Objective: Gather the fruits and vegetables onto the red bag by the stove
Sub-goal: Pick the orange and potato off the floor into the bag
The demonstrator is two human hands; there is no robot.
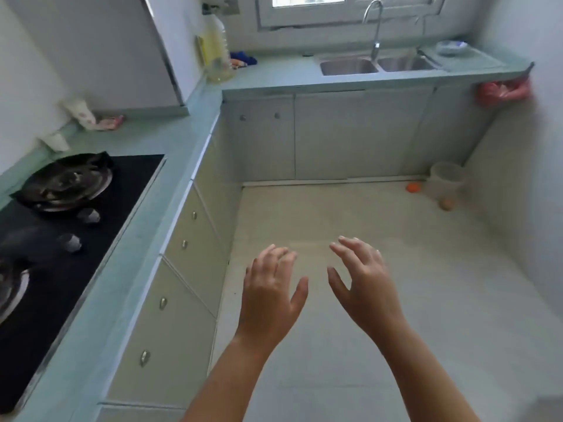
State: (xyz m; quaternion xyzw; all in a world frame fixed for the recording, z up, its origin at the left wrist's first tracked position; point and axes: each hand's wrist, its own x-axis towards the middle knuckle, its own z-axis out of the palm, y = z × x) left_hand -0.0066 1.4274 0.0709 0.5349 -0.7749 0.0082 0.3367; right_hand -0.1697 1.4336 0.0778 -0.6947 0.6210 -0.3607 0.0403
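My left hand (271, 287) and my right hand (364, 281) hover side by side over the tiled floor, fingers spread, holding nothing. Far off in the right floor corner lie an orange fruit (413, 187) and a brownish round item (446, 204), beside a clear plastic container (445, 184). The black gas stove (76, 208) is set in the green counter on the left. A red plastic bag (502, 91) hangs at the far right end of the sink counter. A pinkish crumpled bag (109, 122) lies on the counter behind the stove.
The green counter (170, 166) runs along the left and across the back, with drawers below. A double sink (377, 64) with a tap sits under the window. A big oil bottle (217, 50) and a blue cloth (243, 59) stand in the corner.
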